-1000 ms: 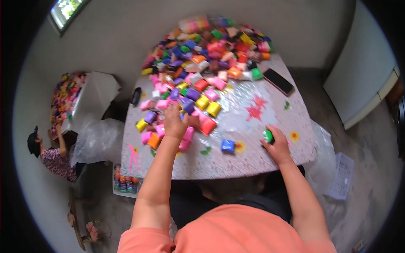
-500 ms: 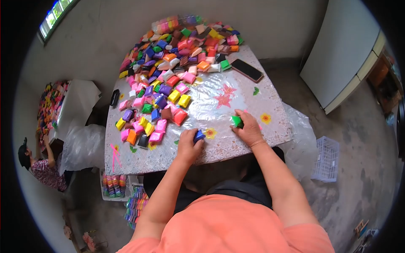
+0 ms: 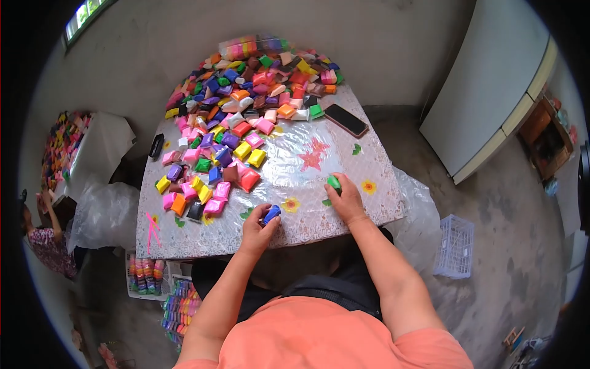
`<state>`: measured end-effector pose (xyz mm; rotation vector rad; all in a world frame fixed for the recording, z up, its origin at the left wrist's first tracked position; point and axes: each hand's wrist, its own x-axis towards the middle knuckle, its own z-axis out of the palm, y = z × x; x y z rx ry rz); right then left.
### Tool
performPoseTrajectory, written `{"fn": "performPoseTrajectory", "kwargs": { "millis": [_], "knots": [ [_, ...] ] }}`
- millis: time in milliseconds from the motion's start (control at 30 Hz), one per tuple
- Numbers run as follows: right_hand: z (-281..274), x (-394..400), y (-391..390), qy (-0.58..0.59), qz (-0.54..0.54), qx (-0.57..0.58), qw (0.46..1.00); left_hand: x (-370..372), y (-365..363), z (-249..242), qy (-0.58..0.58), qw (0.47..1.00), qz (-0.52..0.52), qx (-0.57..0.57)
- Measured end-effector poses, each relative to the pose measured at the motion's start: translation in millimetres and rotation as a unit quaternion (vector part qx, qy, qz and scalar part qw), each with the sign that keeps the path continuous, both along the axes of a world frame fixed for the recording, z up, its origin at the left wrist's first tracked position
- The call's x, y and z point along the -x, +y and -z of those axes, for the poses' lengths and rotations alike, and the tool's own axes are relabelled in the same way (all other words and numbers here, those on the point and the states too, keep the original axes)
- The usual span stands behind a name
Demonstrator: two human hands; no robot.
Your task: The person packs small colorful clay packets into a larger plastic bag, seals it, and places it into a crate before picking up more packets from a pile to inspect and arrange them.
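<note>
Near the front edge of the table (image 3: 184, 237), my left hand (image 3: 257, 229) is closed around a small blue packet (image 3: 271, 214), which shows between thumb and fingers. My right hand (image 3: 345, 200) grips a small green packet (image 3: 333, 182) further right, over the lace-patterned cover. Just left of my left hand lie several loose packets, among them a black one (image 3: 195, 211), an orange one (image 3: 178, 204) and a red one (image 3: 248, 180). Behind them a large heap of coloured packets (image 3: 258, 92) spreads to the back of the table. What the packets contain cannot be made out.
A phone (image 3: 346, 120) lies at the back right, a black object (image 3: 157, 146) at the left edge, and pink strips (image 3: 152, 230) near the front left corner. Crates of packets (image 3: 146, 277) stand below left. A purple crate (image 3: 455, 246) is right. Another person (image 3: 52, 246) works at the far left.
The view has shifted, so the table appears lower and more to the left. Both hands still hold their packets; the blue and green packets have turned slightly in the fingers.
</note>
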<state>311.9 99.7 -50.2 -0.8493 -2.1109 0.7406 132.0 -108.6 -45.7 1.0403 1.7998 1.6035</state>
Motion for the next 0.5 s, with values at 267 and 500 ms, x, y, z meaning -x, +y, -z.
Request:
{"fn": "performPoseTrajectory", "kwargs": {
  "millis": [267,500],
  "knots": [
    [9,0,6,-0.040,0.001,-0.065,0.997,2,12,15,0.311,0.950,0.001,-0.041],
    [1,0,3,-0.038,0.006,-0.063,0.997,1,11,6,0.305,0.952,0.005,-0.038]
  ]
}}
